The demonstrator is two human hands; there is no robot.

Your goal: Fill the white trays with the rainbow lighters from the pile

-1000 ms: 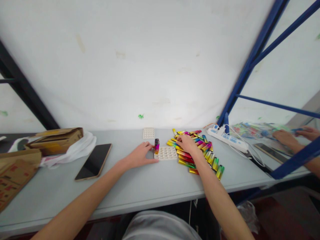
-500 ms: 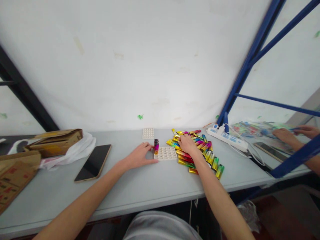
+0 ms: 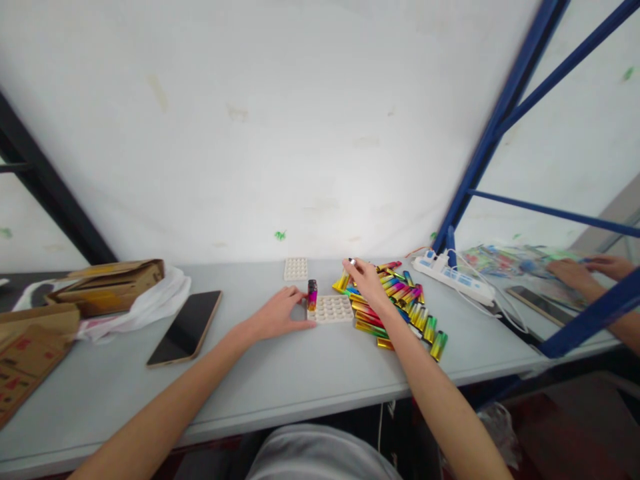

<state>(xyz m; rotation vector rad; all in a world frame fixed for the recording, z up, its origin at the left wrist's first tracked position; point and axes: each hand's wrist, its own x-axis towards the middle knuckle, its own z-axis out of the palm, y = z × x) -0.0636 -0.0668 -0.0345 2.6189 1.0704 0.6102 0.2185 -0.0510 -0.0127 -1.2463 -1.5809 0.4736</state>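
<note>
A white tray [image 3: 334, 309] with rows of round holes lies on the table. One purple-and-orange lighter [image 3: 313, 297] with a dark top stands upright in its left end. My left hand [image 3: 281, 312] grips the tray's left end, thumb at the near corner and fingertips at the far side beside the lighter. My right hand [image 3: 367, 280] pinches a yellow lighter [image 3: 345, 277] with a metal top, held tilted above the left edge of a pile. That pile of shiny coloured lighters [image 3: 407, 293] lies right of the tray, partly covered by my right hand and forearm.
A second white tray [image 3: 296, 269] lies near the wall. On the left are a phone [image 3: 185, 328], a white plastic bag [image 3: 165, 293] and cardboard boxes [image 3: 115, 283]. A power strip [image 3: 455, 277] lies by the blue frame [image 3: 480, 160]; beyond it another person's hands [image 3: 575, 270] are at work.
My right hand has lifted from the pile and moved slightly left and up, now with a yellow lighter in its fingers. My left hand and the standing lighter have stayed in place.
</note>
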